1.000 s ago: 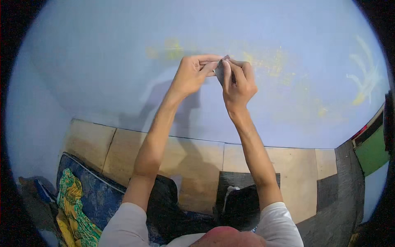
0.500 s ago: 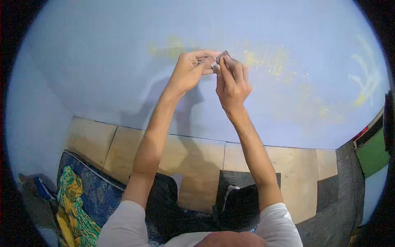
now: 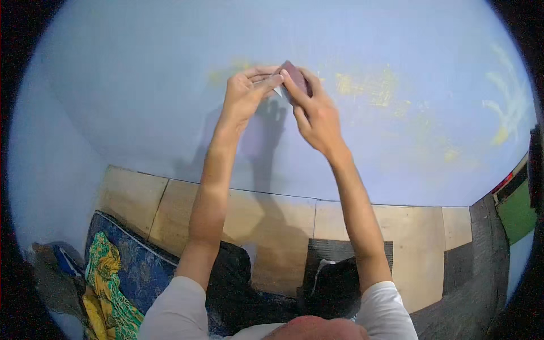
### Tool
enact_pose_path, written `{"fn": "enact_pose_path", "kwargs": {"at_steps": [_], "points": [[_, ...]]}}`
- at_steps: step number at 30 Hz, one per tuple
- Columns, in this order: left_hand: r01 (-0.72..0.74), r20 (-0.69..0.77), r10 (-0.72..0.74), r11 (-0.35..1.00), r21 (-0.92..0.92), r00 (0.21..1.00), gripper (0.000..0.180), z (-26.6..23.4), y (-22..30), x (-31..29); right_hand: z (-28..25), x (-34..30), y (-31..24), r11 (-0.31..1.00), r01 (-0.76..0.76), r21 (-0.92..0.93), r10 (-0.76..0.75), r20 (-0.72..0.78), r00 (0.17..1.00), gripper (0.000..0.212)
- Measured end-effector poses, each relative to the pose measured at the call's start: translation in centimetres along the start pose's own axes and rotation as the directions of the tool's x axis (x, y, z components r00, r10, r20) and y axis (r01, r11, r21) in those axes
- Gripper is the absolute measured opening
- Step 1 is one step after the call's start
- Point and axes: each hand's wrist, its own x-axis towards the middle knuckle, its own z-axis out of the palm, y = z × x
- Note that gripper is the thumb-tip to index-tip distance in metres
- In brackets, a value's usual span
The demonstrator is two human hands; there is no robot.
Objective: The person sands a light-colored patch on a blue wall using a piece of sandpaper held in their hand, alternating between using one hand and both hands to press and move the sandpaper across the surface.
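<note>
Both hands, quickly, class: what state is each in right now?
Left hand: closed, pinching a small white piece.
Right hand: closed on a maroon piece.

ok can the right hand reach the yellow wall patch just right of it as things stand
Probably yes: the yellow patch shows just right of the right hand, with nothing visible between them. That hand holds a dark reddish piece, though, and depth is hard to judge.

I see on my feed the left hand (image 3: 242, 93) and right hand (image 3: 318, 116) before the wall (image 3: 408, 164), a sheet (image 3: 298, 78) between them; on the floor (image 3: 416, 238) below, a mattress (image 3: 150, 266) left, cloth (image 3: 103, 265) on it, a mat (image 3: 345, 248) farther right.
</note>
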Motion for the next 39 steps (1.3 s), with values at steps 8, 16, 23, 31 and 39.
{"fn": "enact_pose_path", "kwargs": {"at_steps": [8,16,23,31,39], "points": [[-0.196,-0.238,0.178,0.979,-0.053,0.955,0.024,0.5,-0.5,0.7,-1.1,-0.2,1.8,0.769,-0.401,0.498,0.388,0.136,0.912,0.052],[-0.226,-0.167,0.206,0.968,-0.109,0.964,0.027,0.2,-0.9,1.1,-1.6,0.9,1.0,0.538,-0.531,0.655,0.542,0.214,0.813,0.021],[-0.162,-0.060,0.153,0.965,-0.208,0.986,0.036,0.9,-0.6,1.2,-2.6,1.3,1.2,0.551,-0.585,0.595,0.547,0.272,0.791,0.022],[-0.165,-0.295,0.110,0.972,-0.166,0.949,0.021,0.7,-3.0,2.4,-2.7,1.3,2.3,0.411,-0.545,0.731,0.479,0.335,0.811,0.025],[-0.062,-0.315,-0.221,0.723,-0.688,0.923,0.032,0.5,-4.6,3.0,-2.4,1.8,0.2,0.658,-0.319,0.682,0.431,0.006,0.902,0.040]]}}
